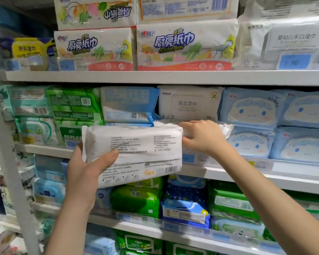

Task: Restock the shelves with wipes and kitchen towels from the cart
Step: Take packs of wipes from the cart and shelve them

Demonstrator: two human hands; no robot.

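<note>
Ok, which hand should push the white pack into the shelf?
Left, probably: the left hand grips the white pack, while the right hand is at the shelved white packs, apparently steadying them.

A white wipes pack [136, 144], its printed back and barcode turned to the camera, is held in front of the middle shelf [228, 174]. Its lower left end is gripped by the left hand [85, 173]. Its right end is pinched by the right hand [203, 137], just below a shelved cleaning-wipes pack [188, 103]. Kitchen towel packs [184, 46] are stacked on the upper shelf [173, 78].

White wipes pack [136, 150], back-side out, before shelf [173, 78].
</note>
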